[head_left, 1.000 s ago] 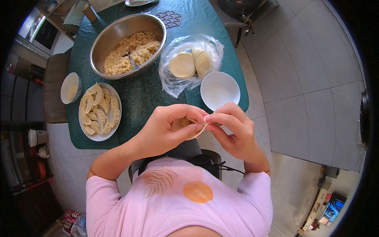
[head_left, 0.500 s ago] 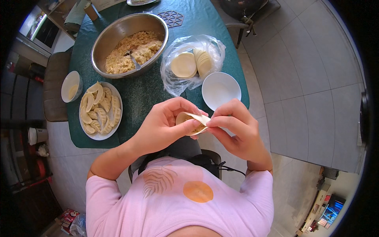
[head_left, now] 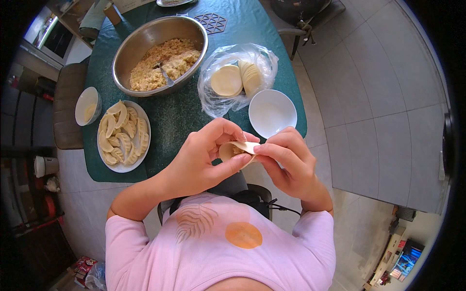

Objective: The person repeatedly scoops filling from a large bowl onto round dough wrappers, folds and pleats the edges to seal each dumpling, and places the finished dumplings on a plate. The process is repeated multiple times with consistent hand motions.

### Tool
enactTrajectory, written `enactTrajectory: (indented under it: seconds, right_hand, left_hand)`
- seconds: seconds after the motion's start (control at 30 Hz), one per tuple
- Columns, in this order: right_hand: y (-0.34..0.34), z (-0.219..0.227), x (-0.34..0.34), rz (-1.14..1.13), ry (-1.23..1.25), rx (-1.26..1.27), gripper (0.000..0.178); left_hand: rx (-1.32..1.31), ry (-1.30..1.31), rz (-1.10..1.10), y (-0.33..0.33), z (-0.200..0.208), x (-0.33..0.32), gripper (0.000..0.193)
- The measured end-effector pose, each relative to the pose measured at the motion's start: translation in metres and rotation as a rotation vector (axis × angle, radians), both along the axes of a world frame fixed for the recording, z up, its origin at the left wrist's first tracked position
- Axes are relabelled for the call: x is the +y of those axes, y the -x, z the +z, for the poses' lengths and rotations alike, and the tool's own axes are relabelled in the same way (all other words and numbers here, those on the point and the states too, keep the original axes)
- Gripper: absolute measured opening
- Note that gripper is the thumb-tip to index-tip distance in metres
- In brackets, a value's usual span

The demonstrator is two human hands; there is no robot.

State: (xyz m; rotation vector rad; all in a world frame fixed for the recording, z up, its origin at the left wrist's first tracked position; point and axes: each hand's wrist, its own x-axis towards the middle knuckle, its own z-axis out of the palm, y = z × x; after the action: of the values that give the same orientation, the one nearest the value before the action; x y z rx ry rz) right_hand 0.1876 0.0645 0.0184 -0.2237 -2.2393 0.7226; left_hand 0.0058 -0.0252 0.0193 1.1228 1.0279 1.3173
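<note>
Between my hands, just off the table's near edge, is a partly folded dumpling (head_left: 227, 151), a round wrapper curled up around pale filling. My left hand (head_left: 206, 150) cradles its left side, thumb in front and fingers behind. The fingers of my right hand (head_left: 289, 157) pinch the wrapper's right edge. Finished dumplings (head_left: 124, 135) with pleated edges are piled on a white plate (head_left: 147, 121) to the left. Beyond my hands, a stack of round wrappers (head_left: 226, 81) lies in a clear plastic bag (head_left: 208, 103).
A large steel bowl (head_left: 119, 58) of filling (head_left: 160, 65), with a spoon (head_left: 167, 77) in it, stands at the back. A white bowl (head_left: 273, 114) sits near my right hand. At the left is a small bowl (head_left: 89, 105). A dark lattice trivet (head_left: 211, 23) lies farther back.
My right hand has shifted slightly left and inward. The wrapper's right side is drawn closer together, and less filling shows.
</note>
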Motion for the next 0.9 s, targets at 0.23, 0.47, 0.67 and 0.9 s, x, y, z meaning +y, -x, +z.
enactTrajectory:
  seconds: [0.23,0.47,0.67,0.9]
  right_hand:
    - [0.000,-0.002,-0.001,-0.060,0.022,-0.039,0.029]
    - [0.004,0.011,0.005,0.033,0.013,-0.092,0.027]
    - [0.005,0.005,0.004,0.028,-0.131,-0.029,0.028]
    - [0.009,0.002,0.001,0.026,-0.100,-0.009,0.036]
  left_hand:
    - [-0.027,0.159,-0.067,0.007,0.006,0.002,0.015]
    - [-0.109,0.165,-0.072,0.009,0.005,0.002,0.016]
    - [-0.016,0.141,-0.050,0.011,0.009,0.001,0.009]
    - [0.038,0.032,-0.075,0.013,0.003,0.000,0.013]
